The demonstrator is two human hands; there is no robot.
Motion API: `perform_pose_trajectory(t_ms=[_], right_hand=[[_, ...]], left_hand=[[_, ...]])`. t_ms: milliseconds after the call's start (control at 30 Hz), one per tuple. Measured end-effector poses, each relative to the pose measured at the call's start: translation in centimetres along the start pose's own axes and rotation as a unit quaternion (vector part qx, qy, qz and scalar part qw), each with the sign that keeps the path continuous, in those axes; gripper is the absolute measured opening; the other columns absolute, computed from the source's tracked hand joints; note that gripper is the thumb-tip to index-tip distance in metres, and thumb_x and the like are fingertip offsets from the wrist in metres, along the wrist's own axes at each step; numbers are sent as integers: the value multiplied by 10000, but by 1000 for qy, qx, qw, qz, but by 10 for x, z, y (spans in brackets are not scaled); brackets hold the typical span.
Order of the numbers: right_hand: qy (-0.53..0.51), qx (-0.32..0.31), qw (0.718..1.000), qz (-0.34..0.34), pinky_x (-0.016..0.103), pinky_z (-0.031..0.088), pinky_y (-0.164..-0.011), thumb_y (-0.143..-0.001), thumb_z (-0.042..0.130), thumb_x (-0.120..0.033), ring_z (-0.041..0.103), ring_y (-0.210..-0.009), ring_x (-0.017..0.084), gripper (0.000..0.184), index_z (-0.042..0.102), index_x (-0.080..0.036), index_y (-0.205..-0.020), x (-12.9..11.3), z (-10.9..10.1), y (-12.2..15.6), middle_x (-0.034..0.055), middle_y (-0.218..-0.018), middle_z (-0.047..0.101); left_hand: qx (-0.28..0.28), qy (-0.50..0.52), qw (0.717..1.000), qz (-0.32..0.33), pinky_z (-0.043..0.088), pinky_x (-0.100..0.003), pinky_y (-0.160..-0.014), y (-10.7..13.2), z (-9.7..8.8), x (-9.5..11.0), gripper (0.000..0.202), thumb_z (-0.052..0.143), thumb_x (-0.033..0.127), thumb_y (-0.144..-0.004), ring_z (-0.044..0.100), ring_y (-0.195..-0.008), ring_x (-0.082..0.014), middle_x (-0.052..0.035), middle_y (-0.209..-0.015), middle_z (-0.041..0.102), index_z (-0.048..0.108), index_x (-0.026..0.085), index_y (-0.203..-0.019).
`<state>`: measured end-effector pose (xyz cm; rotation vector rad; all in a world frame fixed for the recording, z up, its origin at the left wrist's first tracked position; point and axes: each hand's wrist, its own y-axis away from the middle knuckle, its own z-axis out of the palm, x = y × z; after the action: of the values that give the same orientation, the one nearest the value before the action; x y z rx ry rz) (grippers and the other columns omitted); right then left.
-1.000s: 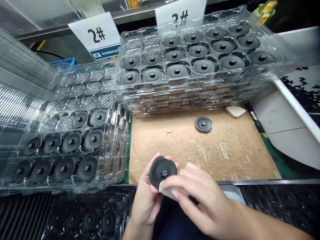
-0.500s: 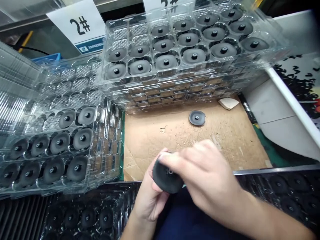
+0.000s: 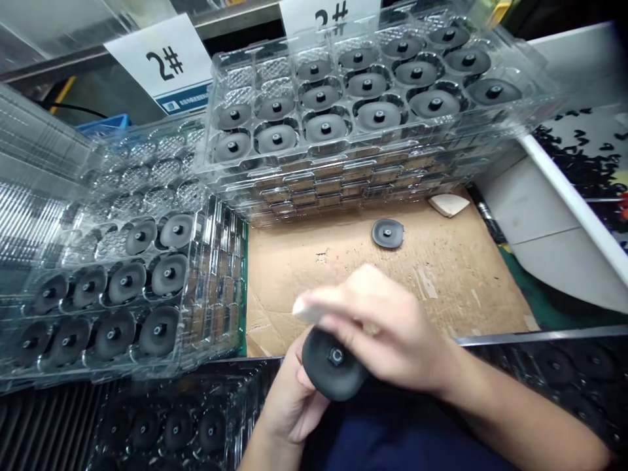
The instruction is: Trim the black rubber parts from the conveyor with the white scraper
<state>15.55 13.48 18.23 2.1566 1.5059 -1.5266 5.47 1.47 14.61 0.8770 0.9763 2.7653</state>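
Note:
My left hand [image 3: 289, 399] grips a black round disc [image 3: 330, 369] by its left edge and from below. The disc's face with a small central stem is turned up toward me. My right hand [image 3: 377, 327] is over the disc's upper right edge, its thumb at the rim and its fingers stretched to the left. A pale, whitish patch shows at its fingertips; blur hides whether that is a finger cover or a held thing. Another black disc [image 3: 387, 233] lies stem up on the cardboard [image 3: 284, 261] beyond my hands.
Stacked clear trays with black discs stand at the back [image 3: 294, 154] and at the left [image 3: 189, 314]. A white wedge-shaped piece [image 3: 449, 205] lies at the cardboard's far right. Small black parts [image 3: 579, 150] are spread at right. More trays of discs [image 3: 176, 428] sit low in front.
The disc in my left hand showed a face with small markings before; now its stemmed face is up. My right hand has shifted slightly, its fingers now reaching past the disc's top edge.

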Motion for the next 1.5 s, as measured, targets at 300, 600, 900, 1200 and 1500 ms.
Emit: perform_pose_trajectory(t_ms=[300, 600, 900, 1200, 1500], right_hand=[[60, -39, 967, 246, 317, 542, -650, -860, 479, -167, 632, -724, 177, 266, 687, -196, -1025, 70, 35, 60, 58, -830, 629], [142, -54, 963, 223, 474, 515, -828, -872, 486, -190, 576, -993, 277, 399, 554, -214, -1264, 75, 54, 96, 157, -1246, 511], [94, -28, 972, 213, 337, 517, -687, -936, 444, -278, 604, -760, 202, 283, 608, -160, -1134, 71, 44, 67, 91, -871, 619], [20, -58, 980, 191, 245, 471, -577, -925, 472, -237, 582, -633, 144, 192, 660, -198, -923, 49, 40, 65, 20, -722, 628], [-94, -67, 991, 66, 251, 490, -765, -896, 459, -88, 603, -827, 146, 209, 637, -115, -1002, -22, 9, 5, 65, -886, 665]], left_hand=[[-151, 105, 983, -21, 562, -264, -791, -1, -5, 9, 513, 796, 374, -605, 676, -977, -237, -43, -1149, 688, 668, 263, -1089], [-102, 131, 986, 17, 551, -257, -843, -8, -12, 5, 521, 764, 406, -604, 659, -1029, -220, -13, -1167, 691, 663, 286, -1100], [-55, 144, 986, 59, 545, -241, -841, -4, -9, 4, 505, 778, 384, -592, 656, -1034, -213, -12, -1120, 711, 677, 289, -1078], [8, 110, 989, 94, 532, -259, -859, -7, -4, 2, 540, 799, 379, -565, 638, -1059, -222, -36, -1145, 694, 674, 285, -1081], [32, 38, 992, 114, 508, -207, -869, -5, -3, -5, 520, 813, 365, -583, 637, -1016, -165, -1, -1106, 697, 666, 297, -1077]])
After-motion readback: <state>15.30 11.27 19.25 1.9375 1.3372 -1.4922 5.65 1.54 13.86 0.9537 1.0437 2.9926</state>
